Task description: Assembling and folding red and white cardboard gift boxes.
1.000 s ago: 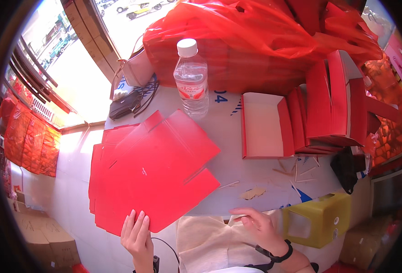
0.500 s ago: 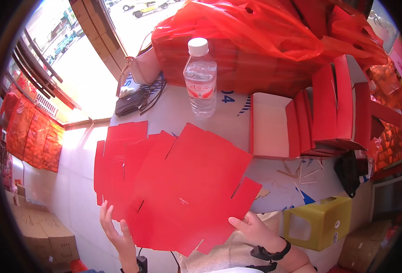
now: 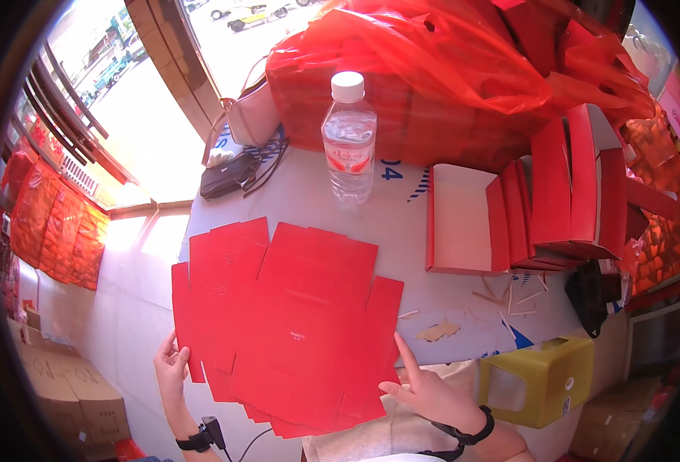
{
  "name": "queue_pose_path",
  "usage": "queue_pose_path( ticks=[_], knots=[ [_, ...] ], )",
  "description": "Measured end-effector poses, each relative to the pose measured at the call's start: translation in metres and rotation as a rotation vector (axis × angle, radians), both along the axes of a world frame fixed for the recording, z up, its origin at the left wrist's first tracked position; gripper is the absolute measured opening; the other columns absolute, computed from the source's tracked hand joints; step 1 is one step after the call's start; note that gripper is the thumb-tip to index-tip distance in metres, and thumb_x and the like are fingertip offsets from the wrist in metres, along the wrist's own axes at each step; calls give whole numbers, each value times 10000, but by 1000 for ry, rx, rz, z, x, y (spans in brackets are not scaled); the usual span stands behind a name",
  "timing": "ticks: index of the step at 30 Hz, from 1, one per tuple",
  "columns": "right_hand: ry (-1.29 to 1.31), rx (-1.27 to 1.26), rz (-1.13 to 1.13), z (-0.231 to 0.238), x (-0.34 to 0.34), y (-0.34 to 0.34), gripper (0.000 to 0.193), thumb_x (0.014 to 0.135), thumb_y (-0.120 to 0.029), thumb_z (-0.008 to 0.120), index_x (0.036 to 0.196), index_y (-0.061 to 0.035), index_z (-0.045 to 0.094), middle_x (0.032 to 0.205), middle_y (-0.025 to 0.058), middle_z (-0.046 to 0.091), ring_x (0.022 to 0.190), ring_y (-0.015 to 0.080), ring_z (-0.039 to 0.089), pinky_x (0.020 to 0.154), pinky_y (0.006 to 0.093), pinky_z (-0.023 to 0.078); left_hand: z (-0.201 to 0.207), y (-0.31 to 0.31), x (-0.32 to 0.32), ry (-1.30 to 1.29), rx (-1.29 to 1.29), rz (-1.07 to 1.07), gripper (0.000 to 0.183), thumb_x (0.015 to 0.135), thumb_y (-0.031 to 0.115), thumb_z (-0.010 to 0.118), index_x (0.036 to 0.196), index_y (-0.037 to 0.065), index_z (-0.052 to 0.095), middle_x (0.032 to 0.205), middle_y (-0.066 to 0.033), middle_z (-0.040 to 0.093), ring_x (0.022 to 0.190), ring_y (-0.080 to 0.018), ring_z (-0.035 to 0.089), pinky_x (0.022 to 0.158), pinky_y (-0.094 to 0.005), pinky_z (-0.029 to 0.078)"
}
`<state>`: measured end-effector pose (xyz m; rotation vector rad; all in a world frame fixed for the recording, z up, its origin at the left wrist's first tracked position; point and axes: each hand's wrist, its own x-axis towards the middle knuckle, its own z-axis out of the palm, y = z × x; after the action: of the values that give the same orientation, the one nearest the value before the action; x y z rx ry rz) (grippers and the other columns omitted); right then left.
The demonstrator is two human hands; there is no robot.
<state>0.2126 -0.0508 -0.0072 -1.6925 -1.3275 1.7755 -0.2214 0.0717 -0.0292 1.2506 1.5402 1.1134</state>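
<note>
Several flat red cardboard box blanks [image 3: 301, 331] lie overlapped in a loose stack at the near edge of the table, slotted flaps sticking out around the rim. At their left edge my left hand [image 3: 172, 369] has its fingers curled, with the edge between thumb and fingers. My right hand [image 3: 428, 393] is at the lower right edge, index finger stretched along the side and thumb apart from it, touching the cardboard. Whatever lies under the blanks is hidden.
A water bottle [image 3: 349, 146] stands beyond the blanks. Folded red boxes [image 3: 467, 219] are at the right, before a large red plastic bag [image 3: 409, 61]. A black pouch [image 3: 228, 175] and a pink bag [image 3: 253, 115] sit far left. A yellow stool [image 3: 540, 381] stands beside the table.
The blanks have turned and drawn closer together into a more even stack. My left hand has gone from spread fingers to closing at their left edge; my right index finger has stretched out.
</note>
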Motion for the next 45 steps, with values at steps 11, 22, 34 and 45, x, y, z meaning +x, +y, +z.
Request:
queue_pose_path(
  ticks=[11, 22, 34, 45],
  knots=[
    [389, 67, -489, -16, -10, -27, 613, 944, -107, 582, 1455, -44, 250, 1194, 132, 587, 1006, 176, 611, 836, 281, 510, -17, -73, 32, -403, -185, -58, 293, 897, 251, 666, 994, -25, 656, 856, -57, 680, 720, -107, 624, 716, -283, 489],
    [-441, 433, -326, -59, 26, -79, 555, 832, -257, 731, 1216, 25, 447, 1086, 197, 603, 1047, 319, 597, 869, 375, 486, -29, -81, 113, -637, -249, -211, 555, 652, 94, 860, 1133, -11, 605, 1061, -72, 672, 951, -160, 637, 846, -317, 516],
    [3, 861, -541, -61, 63, -86, 325, 852, -121, 694, 1083, -24, 487, 968, 124, 664, 969, 263, 645, 936, 398, 472, -34, -59, 174, -521, 571, -573, 523, 764, 432, 777, 946, -13, 571, 722, -171, 634, 621, -254, 632, 575, -355, 559],
    [-99, 756, -624, -71, 79, -109, 312, 832, -71, 695, 1043, -56, 465, 1023, 122, 633, 986, 252, 627, 948, 407, 455, -35, -76, 209, -439, 245, -414, 925, 619, 413, 884, 1297, 87, 347, 1044, -138, 603, 970, -238, 612, 841, -374, 510]
  ],
)
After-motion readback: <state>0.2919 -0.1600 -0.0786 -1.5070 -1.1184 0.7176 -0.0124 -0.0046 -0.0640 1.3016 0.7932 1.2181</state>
